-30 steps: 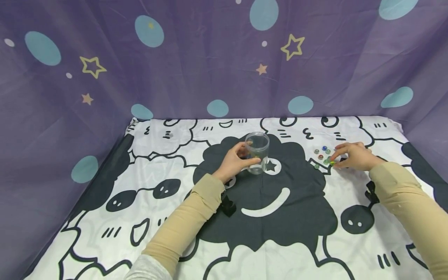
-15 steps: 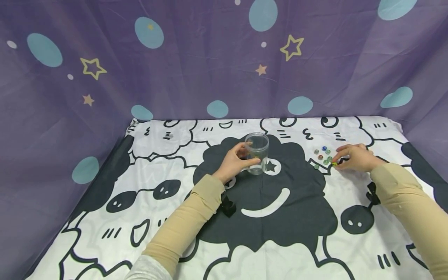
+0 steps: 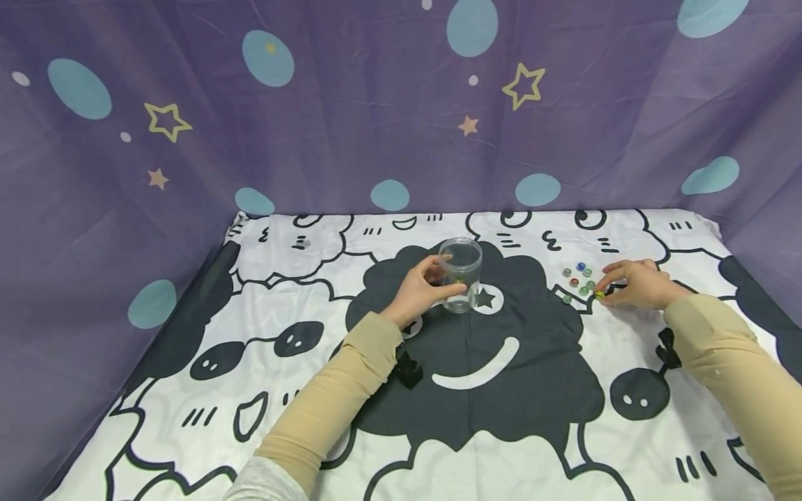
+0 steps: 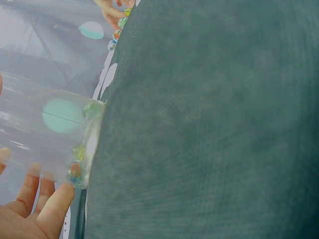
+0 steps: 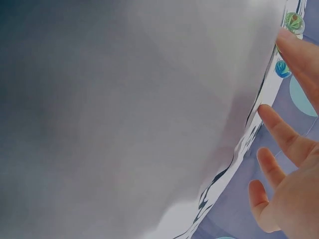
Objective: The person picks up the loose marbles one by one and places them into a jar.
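My left hand (image 3: 418, 289) grips a clear plastic jar (image 3: 461, 268), thumb on the near side and fingers round the left. The jar stands upright on the cloth, its mouth uncovered. In the left wrist view a green marble (image 4: 91, 109), a yellow marble (image 4: 79, 151) and an orange-and-blue marble (image 4: 76, 172) lie at its bottom. Over on the right, my right hand (image 3: 642, 284) pinches a yellow marble (image 3: 599, 295) between thumb and forefinger. Just left of those fingertips sits a loose group with a blue marble (image 3: 581, 266), a red marble (image 3: 574, 282) and several green ones.
A cloth (image 3: 520, 452) printed with black and white cartoon sheep covers the table. Behind it hangs a purple curtain (image 3: 351, 125) with stars and ovals, closing off the back and sides. Black straps show at both wrists.
The yellow marble has shifted slightly right and toward me at my right fingertips, away from the group. The left hand and jar have stayed in place.
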Action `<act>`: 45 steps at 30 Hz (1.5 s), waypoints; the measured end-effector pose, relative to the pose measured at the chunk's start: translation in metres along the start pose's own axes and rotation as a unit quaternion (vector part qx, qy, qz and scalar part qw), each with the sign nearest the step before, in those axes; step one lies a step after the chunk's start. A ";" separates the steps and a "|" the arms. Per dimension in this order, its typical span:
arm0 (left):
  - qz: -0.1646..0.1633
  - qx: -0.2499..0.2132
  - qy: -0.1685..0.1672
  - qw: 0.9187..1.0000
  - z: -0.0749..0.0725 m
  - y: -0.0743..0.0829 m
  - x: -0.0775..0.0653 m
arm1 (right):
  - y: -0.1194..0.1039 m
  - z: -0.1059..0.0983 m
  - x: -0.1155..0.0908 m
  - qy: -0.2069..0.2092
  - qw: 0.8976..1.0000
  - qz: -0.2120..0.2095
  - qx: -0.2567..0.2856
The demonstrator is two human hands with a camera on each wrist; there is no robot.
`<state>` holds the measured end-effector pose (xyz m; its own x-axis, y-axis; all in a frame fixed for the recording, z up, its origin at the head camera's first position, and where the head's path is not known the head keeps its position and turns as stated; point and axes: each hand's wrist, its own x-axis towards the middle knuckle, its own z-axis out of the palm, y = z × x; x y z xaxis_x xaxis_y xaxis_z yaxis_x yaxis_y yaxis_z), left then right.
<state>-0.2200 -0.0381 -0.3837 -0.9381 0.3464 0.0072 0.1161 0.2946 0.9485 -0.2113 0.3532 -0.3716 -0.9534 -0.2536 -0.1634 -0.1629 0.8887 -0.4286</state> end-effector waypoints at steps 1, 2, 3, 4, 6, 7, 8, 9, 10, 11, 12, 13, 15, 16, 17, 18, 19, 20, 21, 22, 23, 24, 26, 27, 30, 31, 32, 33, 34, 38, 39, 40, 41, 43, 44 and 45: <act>0.000 0.001 0.000 1.000 0.000 0.000 0.000 | 0.000 0.000 0.000 0.001 1.000 -0.002 0.000; 0.000 0.001 0.000 1.000 0.000 0.000 0.000 | 0.000 0.000 0.000 0.001 1.000 -0.001 0.000; -0.001 0.001 0.000 1.000 0.000 0.000 0.000 | 0.000 0.000 0.000 0.001 1.000 -0.001 0.000; -0.003 0.001 0.000 1.000 0.000 0.000 0.000 | 0.000 0.000 0.000 0.002 1.000 -0.001 0.001; -0.008 0.001 0.000 1.000 0.000 0.000 0.000 | 0.000 0.000 0.000 0.002 1.000 0.001 0.004; -0.009 0.001 -0.001 1.000 0.000 -0.001 0.000 | 0.000 0.000 0.000 0.001 1.000 0.003 0.007; -0.011 0.001 -0.001 1.000 0.000 -0.001 0.000 | 0.000 0.000 -0.001 0.001 1.000 0.005 0.010; -0.014 0.001 -0.001 1.000 0.000 -0.001 0.001 | 0.000 0.000 -0.001 0.001 1.000 0.006 0.011; -0.013 0.002 -0.002 1.000 0.000 -0.001 0.001 | 0.000 0.000 -0.001 0.001 1.000 0.007 0.013; -0.013 0.002 -0.002 1.000 0.000 -0.001 0.001 | 0.000 0.000 -0.001 0.002 1.000 0.007 0.013; -0.012 0.003 -0.003 1.000 0.000 -0.001 0.001 | 0.000 -0.001 -0.001 0.002 1.000 0.007 0.014; -0.011 0.003 -0.004 1.000 0.000 -0.001 0.001 | -0.001 -0.001 -0.001 0.003 1.000 0.008 0.014; -0.010 0.004 -0.003 1.000 0.000 -0.001 0.001 | -0.002 -0.001 -0.001 0.006 1.000 0.007 0.013; -0.010 0.005 -0.003 1.000 0.000 -0.001 0.001 | -0.002 -0.001 -0.001 0.009 1.000 0.005 0.011; -0.009 0.005 -0.003 1.000 0.000 -0.001 0.001 | -0.003 -0.001 -0.001 0.011 1.000 0.003 0.009; -0.010 0.005 -0.003 1.000 0.000 -0.001 0.001 | -0.003 -0.002 -0.001 0.013 1.000 0.001 0.008; -0.010 0.005 -0.002 1.000 0.000 0.000 0.001 | -0.004 -0.002 -0.001 0.015 1.000 -0.002 0.007; -0.010 0.005 -0.002 1.000 0.000 0.000 0.001 | -0.004 -0.002 -0.002 0.017 1.000 -0.004 0.006; -0.010 0.006 -0.002 1.000 0.000 0.000 0.001 | -0.005 -0.002 -0.002 0.020 1.000 -0.007 0.005; -0.010 0.006 -0.002 1.000 0.000 0.000 0.001 | -0.005 -0.002 -0.002 0.022 1.000 -0.010 0.006; -0.009 0.006 -0.001 1.000 0.000 0.000 0.001 | -0.005 -0.002 -0.002 0.024 1.000 -0.012 0.007; -0.010 0.006 -0.001 1.000 0.000 0.001 0.000 | -0.005 -0.003 -0.002 0.026 1.000 -0.013 0.007; -0.009 0.006 0.000 1.000 0.000 0.001 0.000 | -0.006 -0.003 -0.003 0.030 0.999 -0.016 0.007; -0.009 0.006 0.000 1.000 0.000 0.001 0.000 | -0.006 -0.003 -0.003 0.032 0.999 -0.017 0.007; -0.010 0.006 0.000 1.000 0.000 0.001 0.000 | -0.007 -0.002 -0.003 0.037 0.999 -0.020 0.007; -0.010 0.006 0.000 1.000 0.000 0.001 0.000 | -0.007 -0.002 -0.003 0.038 0.999 -0.023 0.008; -0.009 0.006 0.000 1.000 0.000 0.001 0.000 | -0.008 -0.002 -0.003 0.041 0.999 -0.027 0.009; -0.009 0.006 0.000 1.000 0.000 0.001 0.000 | -0.009 -0.002 -0.003 0.045 0.998 -0.032 0.008; -0.008 0.006 0.000 1.000 0.000 0.000 0.000 | -0.009 -0.002 -0.002 0.047 0.998 -0.038 0.008; -0.008 0.007 0.000 1.000 0.000 0.000 0.000 | -0.014 -0.001 -0.002 0.063 0.996 -0.062 0.009; -0.008 0.007 -0.001 1.000 0.000 0.000 0.000 | -0.015 -0.001 -0.002 0.068 0.995 -0.069 0.008; -0.008 0.007 -0.001 1.000 0.000 0.000 0.000 | -0.016 -0.001 -0.002 0.072 0.995 -0.075 0.008; -0.009 0.007 -0.001 1.000 0.000 0.000 0.000 | -0.017 0.000 -0.002 0.077 0.994 -0.080 0.008; -0.009 0.006 -0.001 1.000 0.000 0.000 0.000 | -0.019 0.000 -0.001 0.082 0.993 -0.084 0.009; -0.010 0.005 -0.001 1.000 0.000 0.000 0.001 | -0.020 0.000 -0.001 0.084 0.993 -0.088 0.008; -0.010 0.006 -0.001 1.000 0.000 0.000 0.000 | -0.021 0.001 -0.001 0.087 0.992 -0.091 0.008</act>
<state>-0.2204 -0.0379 -0.3836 -0.9397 0.3418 -0.0128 0.1005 0.3116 0.9449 -0.2070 0.3345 -0.3630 -0.9379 -0.3392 0.0728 -0.3342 0.8272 -0.4517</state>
